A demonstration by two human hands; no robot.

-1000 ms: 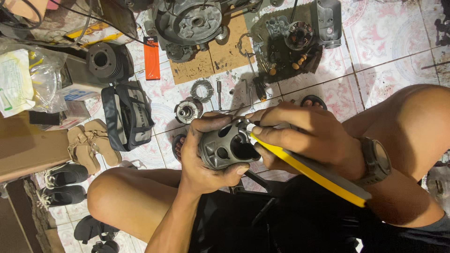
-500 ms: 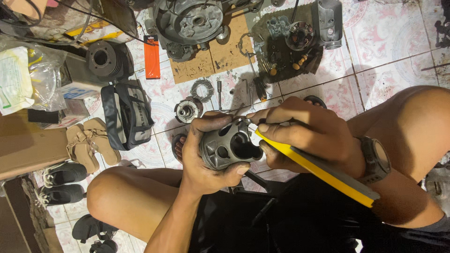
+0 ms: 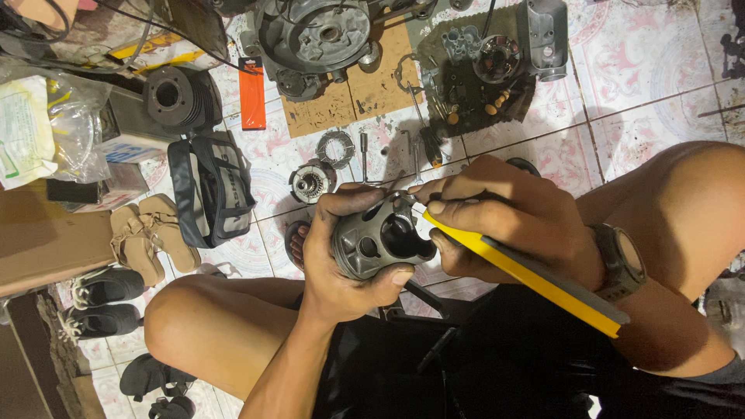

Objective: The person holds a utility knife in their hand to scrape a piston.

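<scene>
Piston (image 3: 380, 242), grey and hollow, sits cupped over the person's lap, its open side turned up so the inside can be reached. His left hand (image 3: 341, 260) wraps round it from below, steadying it, while the right hand (image 3: 504, 221) pinches a yellow-handled tool (image 3: 535, 278) like a pen, tip at the rim. Engine parts (image 3: 318, 35) lie spread on the tiled floor (image 3: 636, 101) beyond his knees, near a small black bag (image 3: 211, 190).

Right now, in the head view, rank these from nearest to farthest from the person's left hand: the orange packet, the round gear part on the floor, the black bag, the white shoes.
From the left hand:
1. Round gear part, just above the hand on the tiles.
2. Black bag, to its left.
3. Orange packet, up near the top.
4. White shoes, far left by the cardboard.
</scene>
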